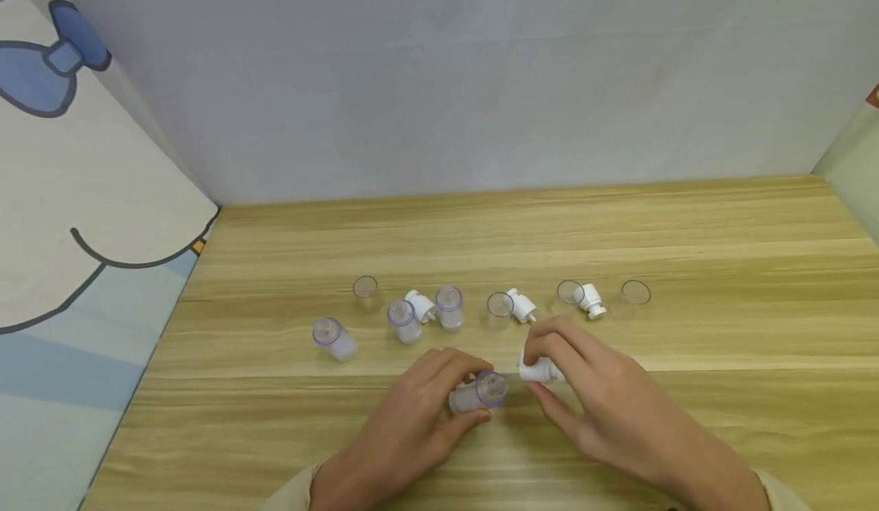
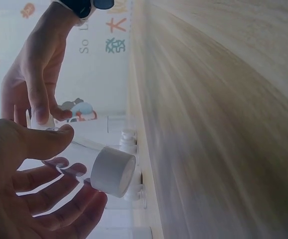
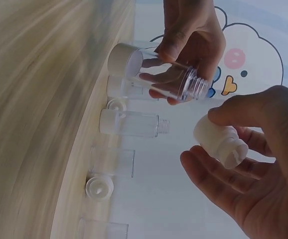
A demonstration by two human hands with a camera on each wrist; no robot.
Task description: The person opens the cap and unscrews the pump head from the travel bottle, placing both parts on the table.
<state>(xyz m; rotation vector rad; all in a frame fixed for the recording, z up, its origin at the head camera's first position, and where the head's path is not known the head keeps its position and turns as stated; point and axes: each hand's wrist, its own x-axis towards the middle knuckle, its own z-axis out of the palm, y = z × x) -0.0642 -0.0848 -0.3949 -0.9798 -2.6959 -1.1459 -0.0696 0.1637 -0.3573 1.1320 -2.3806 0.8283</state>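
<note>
My left hand (image 1: 419,408) grips a clear bottle (image 1: 465,399) with a white base (image 2: 113,172). Its threaded neck (image 3: 199,88) is uncovered and points toward the right hand. Between thumb and fingers, my right hand (image 1: 618,412) pinches a white pump head (image 3: 215,135). A short gap separates the pump head from the bottle's neck, and both are held off the table. Part of the bottle is hidden by the left fingers in the head view.
Beyond the hands on the wooden table (image 1: 275,435) stand three similar bottles, one of them nearest the back (image 1: 449,309). White pump heads (image 1: 521,306) lie among several clear cylindrical caps (image 1: 635,294). A pale wall (image 1: 481,114) rises behind the table.
</note>
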